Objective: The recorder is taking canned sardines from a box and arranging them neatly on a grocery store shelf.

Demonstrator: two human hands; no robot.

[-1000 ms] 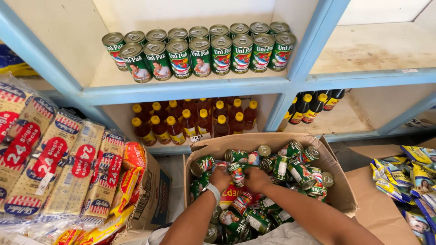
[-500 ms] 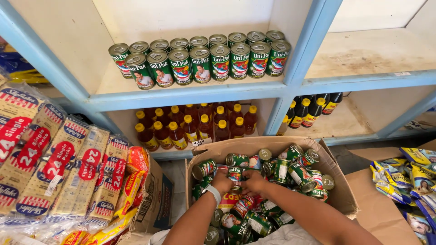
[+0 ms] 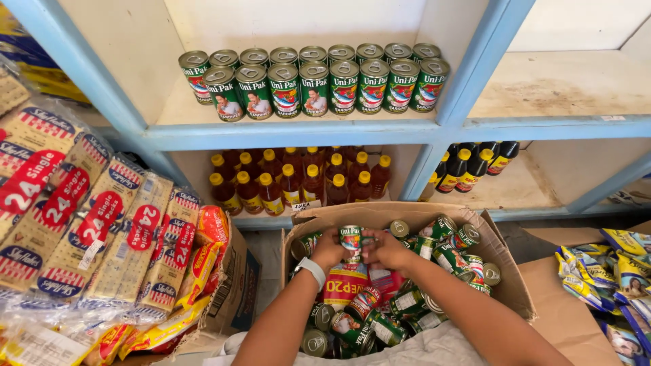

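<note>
Both hands meet over the open brown cardboard box (image 3: 502, 271): the left hand (image 3: 330, 251) and right hand (image 3: 383, 251) together clasp one upright green-labelled tin can (image 3: 350, 238) above the loose heap of similar cans (image 3: 434, 271). A firm two-sided grip with the can kept vertical seems wisest. Beyond stand blue-framed shelves (image 3: 298, 130) with ranked cans (image 3: 319, 85), amber bottles (image 3: 298, 179), and cracker packs (image 3: 81, 224) at left.

Blue shelf frame (image 3: 285, 132) carries 2 rows of green cans (image 3: 319, 81); amber bottles (image 3: 298, 179) and dark bottles (image 3: 471, 166) stand below; cracker packs (image 3: 81, 224) left; snack packets (image 3: 620, 285) right.
</note>
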